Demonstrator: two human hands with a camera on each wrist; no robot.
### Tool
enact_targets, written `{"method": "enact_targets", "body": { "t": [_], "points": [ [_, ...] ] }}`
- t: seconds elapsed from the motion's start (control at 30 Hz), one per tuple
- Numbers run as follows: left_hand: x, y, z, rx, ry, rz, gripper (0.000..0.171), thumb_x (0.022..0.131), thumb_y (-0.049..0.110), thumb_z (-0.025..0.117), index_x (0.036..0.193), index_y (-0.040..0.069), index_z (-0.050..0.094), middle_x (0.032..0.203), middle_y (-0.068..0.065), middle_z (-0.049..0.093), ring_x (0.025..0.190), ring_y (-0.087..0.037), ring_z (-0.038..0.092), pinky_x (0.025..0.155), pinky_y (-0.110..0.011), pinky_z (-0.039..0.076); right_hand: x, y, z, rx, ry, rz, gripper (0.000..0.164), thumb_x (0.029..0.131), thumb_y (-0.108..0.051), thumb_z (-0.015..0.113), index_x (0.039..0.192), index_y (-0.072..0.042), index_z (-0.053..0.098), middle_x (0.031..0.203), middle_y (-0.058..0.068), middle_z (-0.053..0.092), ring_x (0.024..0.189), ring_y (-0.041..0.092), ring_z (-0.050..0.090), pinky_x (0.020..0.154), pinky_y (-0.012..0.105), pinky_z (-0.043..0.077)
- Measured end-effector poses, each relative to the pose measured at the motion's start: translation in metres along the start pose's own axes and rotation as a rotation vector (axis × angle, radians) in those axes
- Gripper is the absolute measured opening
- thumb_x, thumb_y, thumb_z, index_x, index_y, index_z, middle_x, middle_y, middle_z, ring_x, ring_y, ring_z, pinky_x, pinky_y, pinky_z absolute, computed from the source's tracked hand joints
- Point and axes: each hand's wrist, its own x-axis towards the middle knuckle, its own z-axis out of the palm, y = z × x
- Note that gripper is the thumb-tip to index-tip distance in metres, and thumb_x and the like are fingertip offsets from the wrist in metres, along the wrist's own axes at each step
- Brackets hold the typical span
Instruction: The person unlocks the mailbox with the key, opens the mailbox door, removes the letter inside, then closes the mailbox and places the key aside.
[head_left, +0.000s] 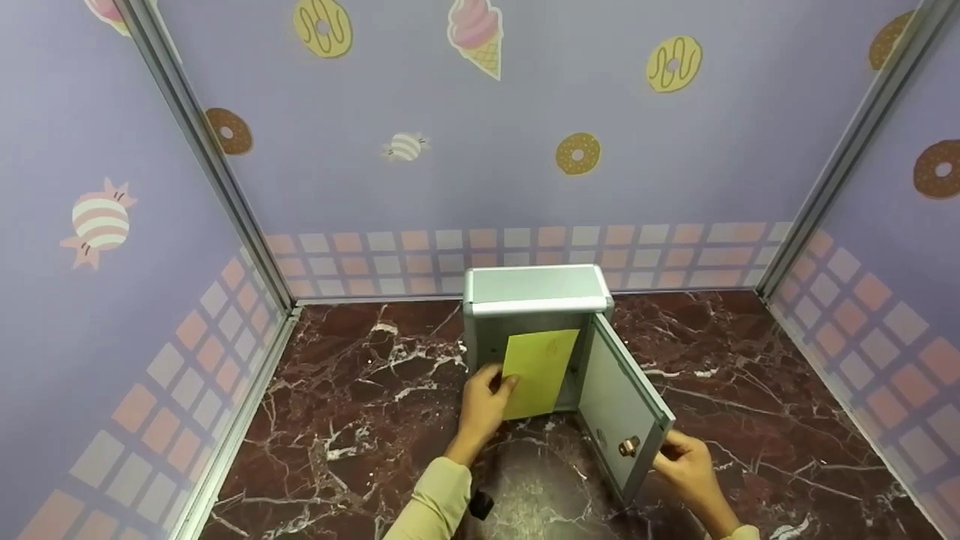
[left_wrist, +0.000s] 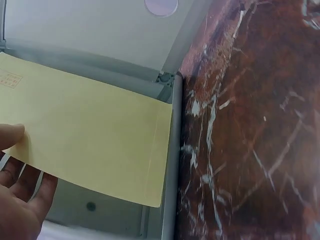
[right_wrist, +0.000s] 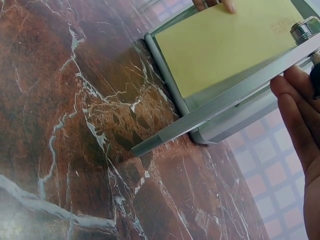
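At the left of the metal box (head_left: 536, 286), the left hand (head_left: 484, 405) pinches a yellow envelope (head_left: 541, 375) between thumb and fingers, slightly tilted at the box's open front. Right of the box, its door (head_left: 611, 390) stands open; beyond, the right hand (head_left: 690, 469), fingers bent, touches the door's outer side, its grip unclear.

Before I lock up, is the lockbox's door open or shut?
Open: the door angles outward from the lockbox, exposing the yellow envelope.
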Motion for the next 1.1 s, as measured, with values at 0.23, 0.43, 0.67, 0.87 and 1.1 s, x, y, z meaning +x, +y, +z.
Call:
{"method": "enact_targets", "body": {
  "t": [0.23,0.43,0.67,0.87,1.1],
  "points": [
    [-0.006,-0.001,-0.028,-0.007,-0.105,0.093,0.005,0.089,0.008,0.074,0.093,0.006,0.074,0.088,0.002,0.065,0.077,-0.014,0.06,0.069,-0.03,0.052,0.0,-0.004,0.0,0.02,-0.001,0.029,0.026,0.074,0.027,0.066,0.082,0.003,0.072,0.073,0.002,0.068,0.059,0.006,0.057,0.05,0.017,0.048],
    [-0.012,0.006,-0.068,-0.027,-0.226,0.148,0.013,0.083,-0.004,0.075,0.092,0.004,0.076,0.093,-0.005,0.069,0.089,-0.023,0.066,0.082,-0.033,0.054,0.001,-0.005,-0.001,0.017,-0.014,0.053,0.028,0.075,0.029,0.063,0.081,0.003,0.072,0.07,0.0,0.068,0.057,0.005,0.058,0.05,0.017,0.048],
    [-0.025,0.005,-0.121,0.044,-0.381,0.204,0.026,0.074,-0.02,0.07,0.09,0.0,0.076,0.098,-0.014,0.071,0.097,-0.033,0.065,0.093,-0.047,0.048,0.002,-0.007,0.001,0.017,-0.007,0.041,0.026,0.074,0.027,0.067,0.08,0.002,0.072,0.07,0.001,0.068,0.057,0.005,0.057,0.048,0.017,0.047],
    [-0.036,-0.043,-0.152,0.119,-0.444,0.158,0.043,0.069,-0.026,0.062,0.088,0.008,0.079,0.123,-0.019,0.063,0.123,-0.05,0.046,0.105,-0.063,0.03,0.002,-0.008,0.002,-0.007,0.006,0.076,0.023,0.074,0.025,0.069,0.078,0.003,0.071,0.067,0.003,0.067,0.054,0.007,0.057,0.046,0.019,0.048],
    [-0.044,-0.063,-0.171,0.155,-0.547,0.0,0.041,0.076,-0.026,0.059,0.091,0.006,0.08,0.135,-0.021,0.055,0.126,-0.044,0.048,0.103,-0.051,0.037,0.001,-0.009,0.002,0.012,-0.002,0.073,0.021,0.075,0.024,0.069,0.081,0.005,0.072,0.07,0.005,0.068,0.055,0.008,0.059,0.048,0.019,0.049]
  ]
}}
